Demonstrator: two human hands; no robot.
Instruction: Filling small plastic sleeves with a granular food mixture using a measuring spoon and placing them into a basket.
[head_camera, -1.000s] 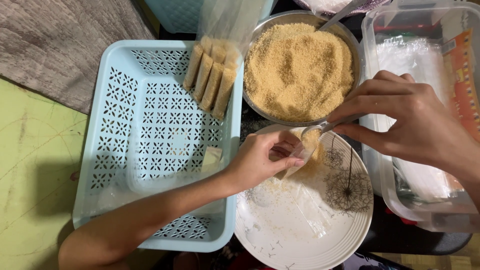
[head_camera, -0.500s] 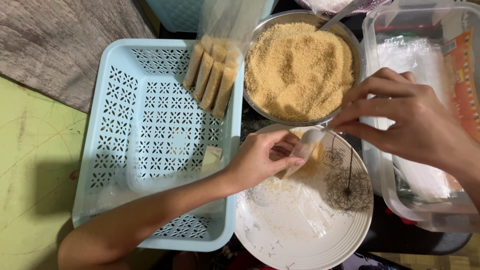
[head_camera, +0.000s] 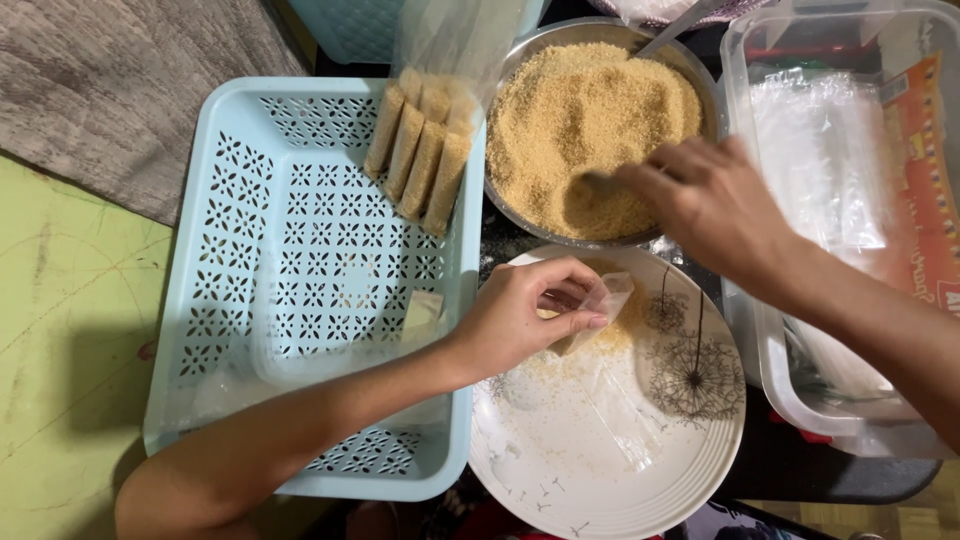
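Over the white plate (head_camera: 600, 470) near the middle, I see my left hand (head_camera: 520, 315) pinching a small clear plastic pouch (head_camera: 597, 305) between thumb and fingertips, holding it open-side up just above a scatter of crumbs. Farther off, my right hand (head_camera: 705, 195) reaches into the round metal bowl (head_camera: 505, 120) of golden crumbs (head_camera: 580, 110), fingers curled around a spoon (head_camera: 600, 182) whose tip sits in the crumbs. At left stands a pale blue perforated basket (head_camera: 300, 260); four crumb-filled packets (head_camera: 420, 150) lie side by side at its far right corner. At right is a clear plastic tub (head_camera: 770, 330) holding plastic wrappers. A second spoon handle (head_camera: 680, 25) leans out of the bowl's far rim.
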